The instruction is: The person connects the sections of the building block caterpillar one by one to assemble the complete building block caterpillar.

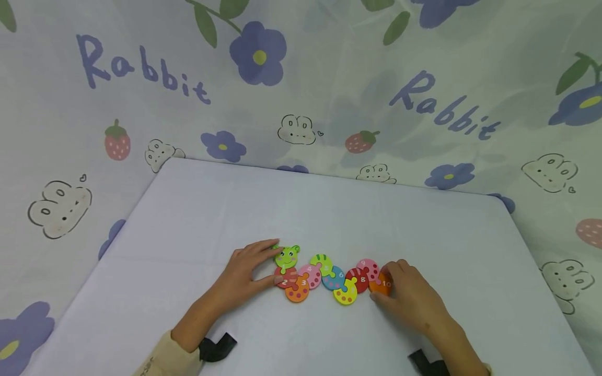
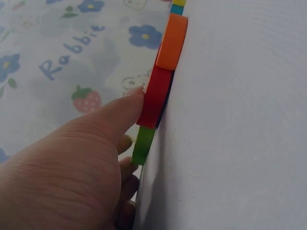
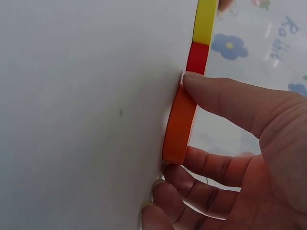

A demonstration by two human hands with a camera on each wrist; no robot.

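A caterpillar number puzzle (image 1: 333, 278) of joined round pieces lies in a wavy row on the white table. My left hand (image 1: 242, 274) holds its left end, thumb at the red "2" piece (image 1: 290, 277) and fingers at the green smiling head (image 1: 288, 258). In the left wrist view, the thumb (image 2: 122, 110) presses the red piece's edge. My right hand (image 1: 414, 295) pinches the orange "10" piece (image 1: 383, 285) at the other end. The right wrist view shows that orange piece (image 3: 180, 127) between thumb and fingers; its number faces away there.
A white cloth covers the table (image 1: 329, 209). Behind it hangs a curtain (image 1: 301, 78) printed with rabbits, flowers and strawberries. Black straps (image 1: 218, 349) show at both wrists near the front.
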